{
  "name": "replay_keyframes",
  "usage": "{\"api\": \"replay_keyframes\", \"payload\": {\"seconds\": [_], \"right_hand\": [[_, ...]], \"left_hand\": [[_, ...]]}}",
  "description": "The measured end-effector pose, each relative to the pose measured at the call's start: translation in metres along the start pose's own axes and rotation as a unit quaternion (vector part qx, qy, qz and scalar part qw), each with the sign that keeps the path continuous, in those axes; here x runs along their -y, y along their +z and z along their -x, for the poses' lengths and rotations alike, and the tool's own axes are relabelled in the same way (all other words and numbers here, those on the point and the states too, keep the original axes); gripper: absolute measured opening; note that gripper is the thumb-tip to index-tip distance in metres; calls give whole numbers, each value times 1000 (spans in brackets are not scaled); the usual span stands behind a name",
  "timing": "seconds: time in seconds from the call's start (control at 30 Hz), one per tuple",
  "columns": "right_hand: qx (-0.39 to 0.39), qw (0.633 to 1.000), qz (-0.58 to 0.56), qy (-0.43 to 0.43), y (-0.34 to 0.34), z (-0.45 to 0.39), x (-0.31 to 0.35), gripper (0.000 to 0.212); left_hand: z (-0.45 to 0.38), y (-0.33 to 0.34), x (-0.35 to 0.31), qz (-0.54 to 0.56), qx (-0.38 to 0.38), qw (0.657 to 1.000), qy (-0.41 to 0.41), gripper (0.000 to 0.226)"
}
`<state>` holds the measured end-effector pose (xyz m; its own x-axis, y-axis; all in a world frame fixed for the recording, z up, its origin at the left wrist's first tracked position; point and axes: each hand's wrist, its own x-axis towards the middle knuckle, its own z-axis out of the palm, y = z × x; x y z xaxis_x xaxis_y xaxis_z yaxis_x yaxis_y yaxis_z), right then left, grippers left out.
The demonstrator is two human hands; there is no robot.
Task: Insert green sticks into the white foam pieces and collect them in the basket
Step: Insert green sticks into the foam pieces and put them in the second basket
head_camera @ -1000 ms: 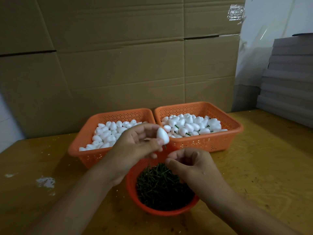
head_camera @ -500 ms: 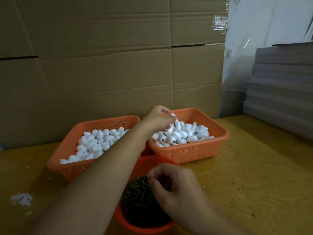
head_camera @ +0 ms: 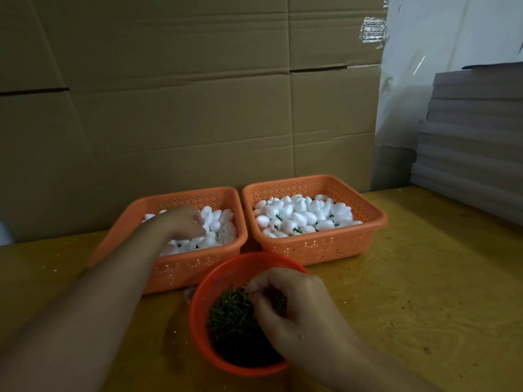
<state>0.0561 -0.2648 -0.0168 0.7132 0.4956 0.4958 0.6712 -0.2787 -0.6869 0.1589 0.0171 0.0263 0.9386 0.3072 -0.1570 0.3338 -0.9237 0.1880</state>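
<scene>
My left hand (head_camera: 184, 222) reaches into the left orange basket (head_camera: 181, 271), its bent fingertips down among the plain white foam pieces (head_camera: 218, 227); a grip on one is hidden. My right hand (head_camera: 285, 309) hovers over the round orange bowl (head_camera: 203, 332) of green sticks (head_camera: 232, 315), thumb and forefinger pinched together on a stick at the top of the pile. The right orange basket (head_camera: 319, 246) holds white foam pieces with green sticks (head_camera: 294, 219) poking out of some.
The baskets and bowl sit on a yellow-brown wooden table (head_camera: 410, 278). A cardboard wall (head_camera: 184, 108) stands right behind the baskets. Stacked grey sheets (head_camera: 475, 131) lie at the far right. White crumbs dot the tabletop at the left.
My left hand took a foam piece from above the bowl to the right basket, then swung over into the left basket. My right hand stayed at the bowl of sticks.
</scene>
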Motion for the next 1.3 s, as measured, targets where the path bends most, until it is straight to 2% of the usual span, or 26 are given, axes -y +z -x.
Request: {"api": "replay_keyframes", "payload": {"seconds": [0.03, 0.1, 0.27, 0.3, 0.33, 0.4, 0.43, 0.5, 0.57, 0.6, 0.7, 0.77, 0.9, 0.97, 1.07, 1.17, 1.3], "right_hand": [[-2, 1000, 1, 0, 0, 0, 0, 18], [-3, 1000, 5, -1, 2, 0, -1, 18], [-7, 1000, 8, -2, 3, -1, -4, 19], [-7, 1000, 7, -1, 4, -1, -4, 19], [-7, 1000, 7, -1, 4, -1, -4, 19], [-9, 1000, 11, -1, 4, -1, -5, 19], [-10, 1000, 13, -1, 4, -1, -5, 19], [-14, 1000, 17, -1, 4, -1, -5, 19], [-16, 1000, 18, -1, 4, -1, -5, 18], [-16, 1000, 18, -1, 4, -1, -5, 18], [-14, 1000, 18, 0, 4, -1, -5, 18], [-12, 1000, 16, 0, 4, -1, -5, 18], [-7, 1000, 14, 3, 5, 1, -5, 19], [-5, 1000, 18, 3, 6, 1, -6, 19], [-7, 1000, 22, 4, 6, 1, -5, 18], [-10, 1000, 21, 4, 6, 1, -4, 18], [-7, 1000, 22, 0, 6, 1, -4, 17]], "left_hand": [[2, 2, 7, -72, 38, 997, -6, 50], [6, 5, 14, -92, 90, 992, -15, 55], [19, 3, 10, -72, 102, 992, 21, 16], [20, 2, 8, -73, 106, 991, 25, 21], [21, 2, 8, -73, 110, 991, 32, 40], [19, 4, 8, -78, 111, 990, 38, 92], [19, 5, 7, -77, 116, 989, 41, 107], [21, 7, 6, -65, 130, 988, 51, 113], [19, 7, 11, -57, 130, 988, 57, 106], [17, 7, 14, -61, 126, 989, 56, 93], [17, 6, 18, -25, 86, 995, 47, 30], [17, 3, 21, 4, 41, 997, 59, 10], [20, -3, 23, 114, -26, 988, 97, 27], [27, -6, 23, 160, -68, 977, 124, 28], [39, -9, 23, 154, -112, 970, 153, 19], [45, -8, 24, 140, -110, 969, 168, 9], [47, -5, 29, 143, -118, 971, 149, 15]]}}
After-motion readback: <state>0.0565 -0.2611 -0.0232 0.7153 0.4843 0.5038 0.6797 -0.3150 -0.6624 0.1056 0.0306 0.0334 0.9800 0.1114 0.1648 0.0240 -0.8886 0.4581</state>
